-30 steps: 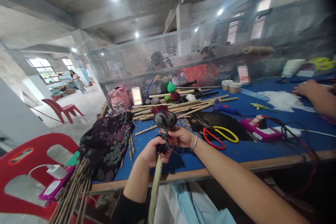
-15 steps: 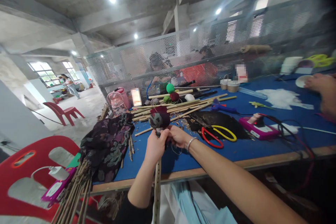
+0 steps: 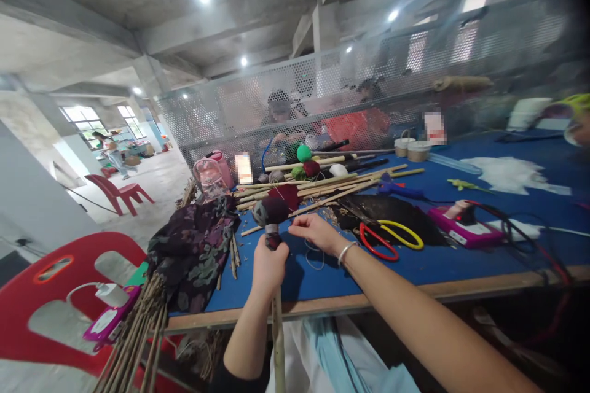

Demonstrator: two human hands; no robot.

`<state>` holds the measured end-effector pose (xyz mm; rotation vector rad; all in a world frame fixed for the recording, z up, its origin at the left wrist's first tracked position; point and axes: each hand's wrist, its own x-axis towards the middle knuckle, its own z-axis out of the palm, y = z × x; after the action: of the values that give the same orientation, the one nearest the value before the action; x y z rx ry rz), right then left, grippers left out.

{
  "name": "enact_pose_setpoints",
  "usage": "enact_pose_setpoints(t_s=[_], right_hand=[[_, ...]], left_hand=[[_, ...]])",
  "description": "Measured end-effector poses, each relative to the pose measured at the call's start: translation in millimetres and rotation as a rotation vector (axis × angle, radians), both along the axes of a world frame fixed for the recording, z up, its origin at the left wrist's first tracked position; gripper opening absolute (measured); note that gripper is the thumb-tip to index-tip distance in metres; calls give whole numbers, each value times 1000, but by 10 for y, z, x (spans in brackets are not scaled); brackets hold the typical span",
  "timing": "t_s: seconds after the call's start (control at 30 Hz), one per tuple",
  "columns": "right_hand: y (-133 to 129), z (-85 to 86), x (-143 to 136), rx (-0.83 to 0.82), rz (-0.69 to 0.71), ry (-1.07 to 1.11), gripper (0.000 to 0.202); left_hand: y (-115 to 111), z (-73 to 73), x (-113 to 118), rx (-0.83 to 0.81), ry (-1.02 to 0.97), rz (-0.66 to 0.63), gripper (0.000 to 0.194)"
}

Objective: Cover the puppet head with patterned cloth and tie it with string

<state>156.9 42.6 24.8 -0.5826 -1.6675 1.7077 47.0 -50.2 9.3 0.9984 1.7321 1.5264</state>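
Observation:
My left hand (image 3: 270,264) is closed around a pale bamboo stick (image 3: 278,344), just below its padded head (image 3: 271,211). This head is a round bundle wrapped in dark patterned cloth, with a grey band at its neck. The stick stands nearly upright and runs down past the table's front edge. To the right of the neck, my right hand (image 3: 316,233) pinches a thin thread, and a loop of the thread (image 3: 315,265) hangs beneath the fingers. Scissors (image 3: 391,239) with red and yellow handles lie right of that hand.
Bamboo sticks (image 3: 322,187) and small coloured balls (image 3: 303,153) lie behind my hands. Dark floral cloth (image 3: 193,252) and thin twigs (image 3: 133,338) are at left, by a red chair (image 3: 106,252). A glue gun (image 3: 401,188) and pink power strip (image 3: 465,227) are at right.
My right hand has moved away from the neck to the right, opening a gap between my hands. The padded head has tilted slightly left. A co-worker's hand at far right has mostly left view.

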Motion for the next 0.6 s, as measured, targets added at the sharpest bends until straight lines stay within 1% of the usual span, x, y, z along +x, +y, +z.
enact_pose_setpoints(t_s=[0.13,0.27,0.37,0.43,0.5,0.53,0.6], right_hand=[[7,-18,-6,3,-9,-38,39],[22,-38,-17,-50,59,-116,37],[64,-44,12,-52,117,-173,35],[86,-55,17,-15,111,-181,35],[88,-69,1,43,87,-177,35],[80,-76,-12,80,76,-173,34],[51,-88,-37,168,71,-170,31]], left_hand=[[-43,25,-27,-6,-161,-69,20],[-58,64,-112,17,-245,-75,25],[-95,132,-180,35,-280,-69,28],[-160,190,-183,54,-331,-90,29],[-248,235,-141,78,-437,-176,34],[-293,246,-109,70,-512,-246,38],[-361,238,-43,16,-674,-435,40]])
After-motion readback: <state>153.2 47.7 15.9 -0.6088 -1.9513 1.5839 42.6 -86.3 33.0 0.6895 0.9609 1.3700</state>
